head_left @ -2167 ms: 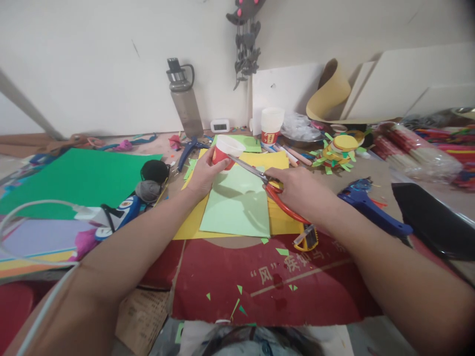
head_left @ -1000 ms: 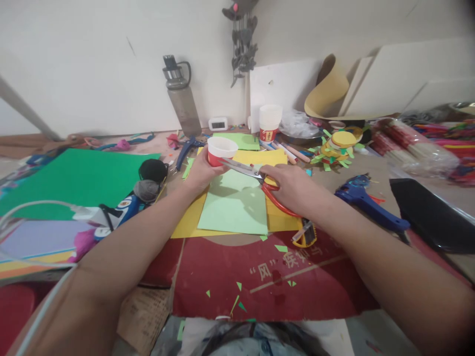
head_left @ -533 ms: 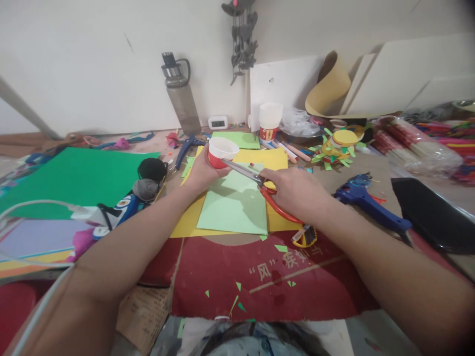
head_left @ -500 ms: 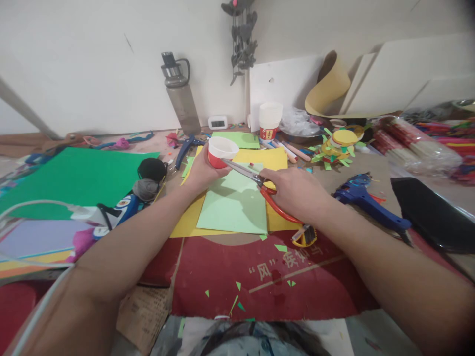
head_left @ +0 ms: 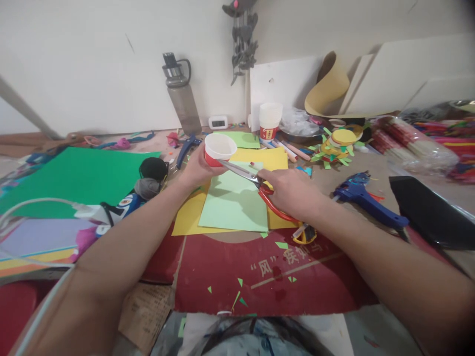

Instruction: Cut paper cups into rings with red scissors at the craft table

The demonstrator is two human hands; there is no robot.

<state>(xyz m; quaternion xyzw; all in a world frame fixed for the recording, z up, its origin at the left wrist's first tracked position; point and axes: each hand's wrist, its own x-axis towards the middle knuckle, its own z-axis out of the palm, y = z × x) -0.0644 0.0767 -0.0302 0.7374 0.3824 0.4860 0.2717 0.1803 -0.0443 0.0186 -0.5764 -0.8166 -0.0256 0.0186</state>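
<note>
Red/white cup in L hand, scissors tip at its wall

Paper cup (head_left: 220,147): round, wide mouth facing up & tipped a bit twd camera, so plain white inside shows. White band under the rim, then solid red wall below. Rim looks round, no dent visible from here. Lower part & base partly hidden by the hand, so can't tell how the bottom looks.

Location: mid-desk, above far L part of the pale green sheet (head_left: 233,207), which lies on yellow paper (head_left: 189,217).

L hand (head_left: 196,167): fingers wrapped round cup's L side, thumb across low front; firm-looking grip.

R hand (head_left: 291,189): fingers closed on the scissors (head_left: 242,171), orange-red handles, bare metal blades pointing L & away. Tip meets cup's front just below the white band; can't tell if it's cutting in or only touching, nor if blades are apart.

Nearby: yellow cutter (head_left: 305,236) below R wrist, on red cardboard (head_left: 208,262) w/ green scraps. Blue glue gun (head_left: 374,200) to the R. Stacked cups (head_left: 270,121), same red/white colours, stand upright behind, next to some pens. Yellow-topped craft piece w/ green strips (head_left: 336,146) R of those.
</note>
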